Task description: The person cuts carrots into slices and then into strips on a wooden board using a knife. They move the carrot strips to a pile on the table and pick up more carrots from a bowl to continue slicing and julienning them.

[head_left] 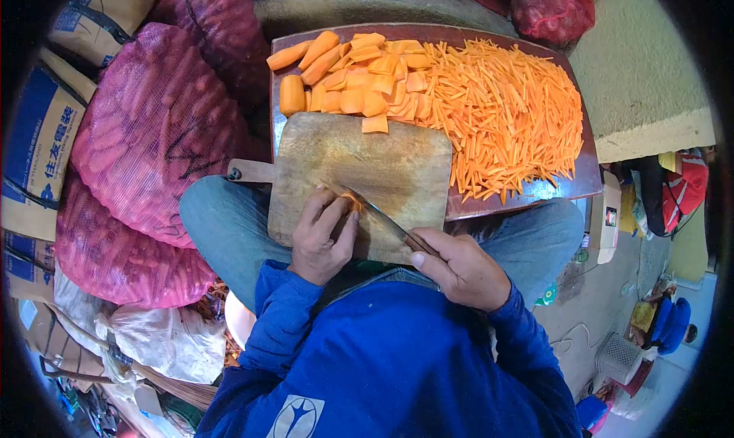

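Note:
A wooden cutting board (306,151) lies across my lap, its handle pointing left. My right hand (462,266) is wrapped round the handle of a knife (382,220), whose blade slants up and left over the board. Near the blade's tip, my left hand (325,235) has its fingers curled down on a small piece of carrot (352,199), mostly hidden by the fingers. Beyond the board, carrot slices (359,82) and several peeled carrot chunks (291,94) lie on a dark red board. A large heap of carrot strips (512,109) covers its right side.
Pink mesh sacks (153,132) full of carrots are stacked at my left, beside cardboard boxes (46,140). A concrete ledge (650,63) is at the far right. A red mesh bag (550,14) sits at the back. A white basket (619,359) stands on the floor at right.

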